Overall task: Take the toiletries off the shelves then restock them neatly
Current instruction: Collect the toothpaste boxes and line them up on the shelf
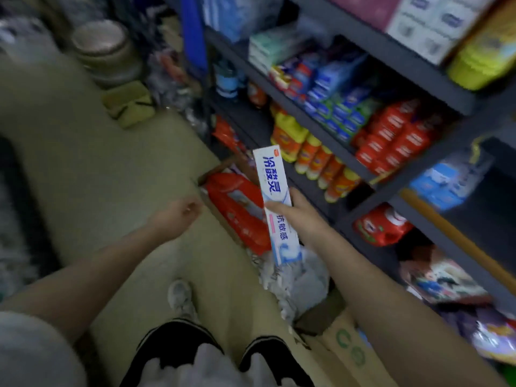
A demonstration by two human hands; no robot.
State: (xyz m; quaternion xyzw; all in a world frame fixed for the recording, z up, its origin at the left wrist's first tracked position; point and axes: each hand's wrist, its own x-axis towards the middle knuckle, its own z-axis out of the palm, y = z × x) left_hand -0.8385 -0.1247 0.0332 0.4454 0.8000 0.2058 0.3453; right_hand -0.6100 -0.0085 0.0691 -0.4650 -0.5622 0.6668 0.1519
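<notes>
The right hand (300, 216) is gripping a long white-and-blue toothpaste box (275, 202) around its middle, fingers (279, 205) curled across the printed front and clamped on it, so both ends are sticking out free. Held that way, the slim cardboard box is staying balanced and its label is facing up — probably so it can be read and lined up before it goes anywhere. The box is hanging in the air in front of the dark metal shelves (360, 169), just out from the shelf of orange and yellow bottles (321, 160), and directly above an open cardboard carton (206, 177) on the floor.

That carton is holding glossy red packs (240, 210), soft and crinkly-looking, so it is likely serving as the holding place for stock coming off the shelves. Above the bottles, stiff little red boxes (391, 138) and blue-green boxes (337, 107) are sitting stacked in tight rows.

The left hand (181, 213) is hovering empty over the floor, left of the carton — its fingers are looking loosely curled, though blur is making that hard to tell for sure.
</notes>
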